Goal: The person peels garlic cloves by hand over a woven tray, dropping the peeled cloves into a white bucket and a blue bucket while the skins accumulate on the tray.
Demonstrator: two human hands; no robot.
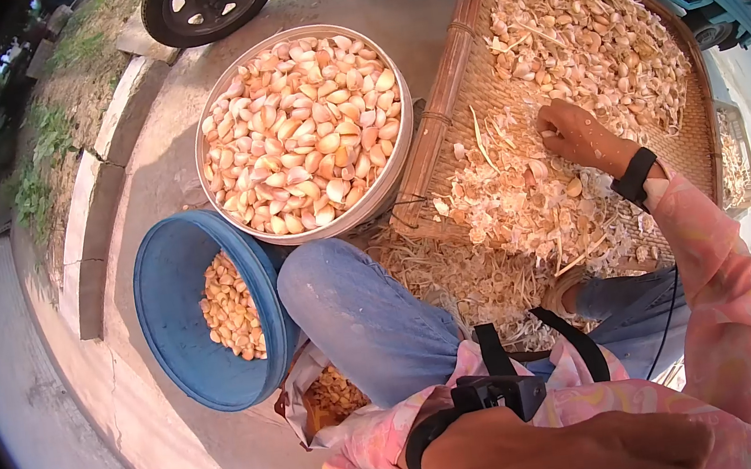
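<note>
Garlic cloves (596,48) on a tray (443,95): right hand (574,133) curls among them, likely sorting; next needs one pinched. Left hand (562,455) idle; both grips unclear.

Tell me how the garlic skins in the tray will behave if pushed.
Probably very light: the skins are thin curled flakes in a loose heap, so a push would likely scatter them. They look brittle and may crumble. Some lie beyond the tray rim, so they likely spill easily.
</note>
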